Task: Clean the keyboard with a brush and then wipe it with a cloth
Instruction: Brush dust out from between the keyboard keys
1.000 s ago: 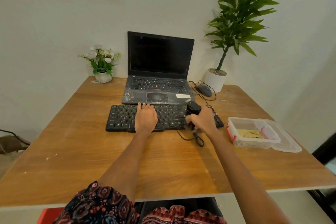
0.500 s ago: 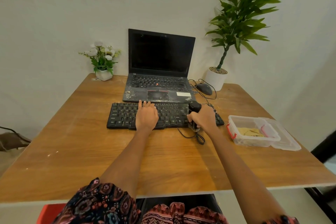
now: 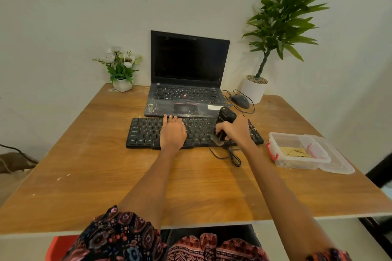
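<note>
A wooden worktop (image 3: 84,167) seen from above by a seated person. At the far left stands a small pot of white flowers (image 3: 119,68). Right of it, an open laptop (image 3: 187,74) with a dark screen. Just in front of the laptop lies a black keyboard (image 3: 146,131). The left hand (image 3: 172,131) rests flat on the keyboard's middle, fingers straight and close together. The right hand (image 3: 235,129) grips a black brush (image 3: 222,125) held upright, its bristles touching the keyboard's right part. A cable (image 3: 231,155) loops in front. Behind sits a mouse (image 3: 240,100) and a tall plant (image 3: 284,17). Far right, an open clear box (image 3: 297,150) holds a tan cloth (image 3: 294,151).
</note>
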